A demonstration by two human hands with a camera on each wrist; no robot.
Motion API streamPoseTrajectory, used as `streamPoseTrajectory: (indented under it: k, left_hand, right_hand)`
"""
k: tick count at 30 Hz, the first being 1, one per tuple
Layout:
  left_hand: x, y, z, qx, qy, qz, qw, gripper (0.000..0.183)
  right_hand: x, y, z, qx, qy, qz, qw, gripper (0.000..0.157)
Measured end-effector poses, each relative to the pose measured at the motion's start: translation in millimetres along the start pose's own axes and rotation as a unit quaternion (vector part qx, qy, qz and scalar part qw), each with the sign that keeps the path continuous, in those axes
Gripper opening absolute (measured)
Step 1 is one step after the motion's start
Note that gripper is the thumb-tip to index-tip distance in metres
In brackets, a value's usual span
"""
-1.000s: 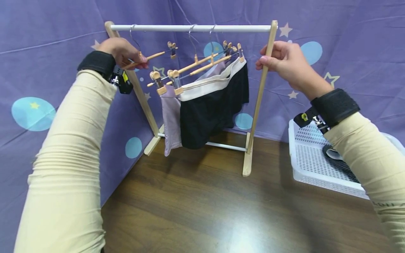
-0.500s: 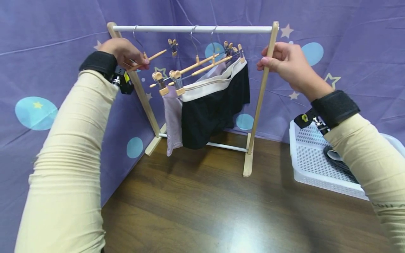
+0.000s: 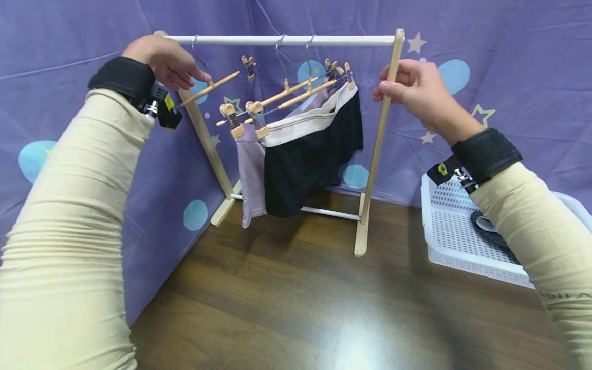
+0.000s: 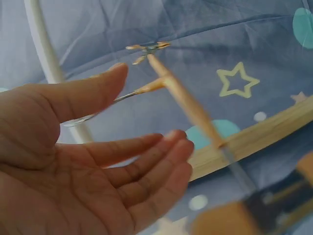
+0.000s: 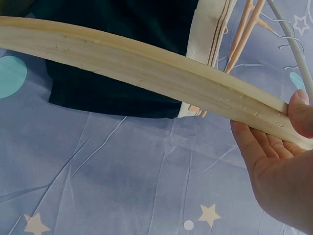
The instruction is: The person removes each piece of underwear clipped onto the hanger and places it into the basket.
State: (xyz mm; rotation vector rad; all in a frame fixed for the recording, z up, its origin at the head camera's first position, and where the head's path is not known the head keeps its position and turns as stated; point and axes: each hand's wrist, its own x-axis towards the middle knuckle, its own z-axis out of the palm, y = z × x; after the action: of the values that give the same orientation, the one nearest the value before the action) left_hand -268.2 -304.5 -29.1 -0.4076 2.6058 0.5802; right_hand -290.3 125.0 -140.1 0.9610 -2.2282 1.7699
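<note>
My left hand (image 3: 163, 59) is beside a bare clip hanger (image 3: 211, 88) at the left of the rack. Its fingers are spread and loose; in the left wrist view, the thumb and fingers stand apart around the hanger's wire hook with nothing gripped. At the other end, my right hand (image 3: 416, 91) holds the rack's right wooden post (image 3: 381, 136) between thumb and fingers. Between the hands, two more clip hangers on the white rail (image 3: 240, 40) carry black shorts (image 3: 300, 177) with a white waistband and, behind them, a lilac garment (image 3: 251, 172).
At the right, a white perforated basket (image 3: 427, 231) holds a dark item, partly covered by the right sleeve. The rack's feet (image 3: 362, 241) stand on a brown wooden tabletop (image 3: 259, 298). A purple curtain (image 3: 509, 61) with stars hangs close behind and along the left.
My left hand has let go of the bare hanger's wooden bar and moved up and left. The right hand keeps its hold on the post.
</note>
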Motion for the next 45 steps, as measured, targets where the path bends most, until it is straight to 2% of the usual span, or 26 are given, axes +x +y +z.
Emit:
streamPoseTrajectory:
  k: [2,3,4,7,12,14,16,18,20,23,27,29,31,33,35,36,39,41,42,43,45]
  left_hand:
    - [-10.1,1.8,3.2,0.014,0.032,0.005,0.9994,0.074]
    - [-14.1,2.6,4.3,0.016,0.048,0.009,0.9987,0.079]
    - [-16.7,3.2,4.8,0.019,0.068,0.014,0.9974,0.077]
    - [-19.9,6.0,1.9,0.023,0.101,0.028,0.9943,0.075]
    - [1.4,8.7,-13.1,0.035,0.194,0.052,0.9791,0.075]
    - [11.3,13.5,-16.9,0.029,0.224,0.07,0.9716,0.064]
    - [12.7,22.6,-17.8,0.003,0.223,0.094,0.9703,0.056]
    - [7.0,34.6,-13.1,-0.033,0.206,0.123,0.9703,0.049]
    - [-5.1,49.1,-2.7,-0.074,0.188,0.141,0.9692,0.045]
    - [-32.4,70.9,21.7,-0.101,0.16,0.163,0.9683,0.036]
    - [-67.6,100.0,56.8,-0.119,0.129,0.156,0.9721,0.027]
    - [-77.0,113.0,70.0,-0.128,0.119,0.144,0.9741,0.028]
    - [-79.9,123.9,79.0,-0.13,0.107,0.13,0.977,0.029]
    - [-76.6,133.4,84.9,-0.122,0.102,0.118,0.9801,0.028]
    - [-68.4,141.8,88.8,-0.116,0.105,0.108,0.9817,0.031]
    - [-57.2,145.5,88.5,-0.115,0.108,0.102,0.9822,0.034]
    - [-51.7,157.1,95.9,-0.118,0.123,0.08,0.982,0.043]
    - [-54.6,162.1,100.9,-0.12,0.126,0.069,0.9823,0.052]
    - [-55.8,164.4,102.5,-0.12,0.127,0.065,0.9825,0.053]
    - [-64.9,166.5,106.4,-0.115,0.127,0.061,0.9834,0.053]
    - [-66.2,169.4,107.1,-0.105,0.119,0.056,0.9858,0.055]
  right_hand:
    - [0.7,0.3,0.1,-0.004,0.001,-0.003,1.0,0.007]
    - [0.9,0.5,0.1,-0.006,0.001,-0.004,1.0,0.007]
    - [1.2,0.7,0.1,-0.008,0.001,-0.005,1.0,0.007]
    - [1.9,1.1,0.0,-0.003,-0.001,-0.002,1.0,0.008]
    - [2.9,0.7,-1.3,-0.004,-0.005,-0.002,1.0,0.01]
    - [3.3,0.5,-1.9,0.006,-0.007,-0.002,1.0,0.011]
    - [3.4,0.3,-2.3,0.021,-0.009,0.0,1.0,0.012]
    - [3.0,0.2,-2.7,0.032,-0.011,0.0,0.999,0.012]
    - [2.6,0.0,-2.8,0.038,-0.012,0.002,0.999,0.011]
    - [2.0,-0.3,-2.9,0.034,-0.012,0.006,0.999,0.01]
    - [2.1,-0.4,-3.4,0.028,-0.01,0.024,0.999,0.012]
    - [2.5,-0.2,-3.5,0.025,-0.01,0.031,0.999,0.014]
    - [3.1,0.2,-3.3,0.018,-0.012,0.031,0.999,0.014]
    - [3.9,0.9,-3.1,0.014,-0.015,0.028,0.999,0.013]
    - [4.7,1.7,-2.7,0.015,-0.019,0.025,0.999,0.012]
    - [5.1,2.1,-2.6,0.016,-0.02,0.024,0.999,0.011]
    - [6.0,2.9,-2.2,0.017,-0.021,0.024,0.999,0.011]
    - [6.5,3.0,-1.9,0.016,-0.02,0.025,0.999,0.012]
    - [6.6,3.0,-1.9,0.009,-0.021,0.024,0.999,0.014]
    - [6.8,3.0,-1.7,0.003,-0.02,0.024,0.999,0.014]
    - [7.0,3.0,-1.6,-0.003,-0.02,0.024,0.999,0.015]
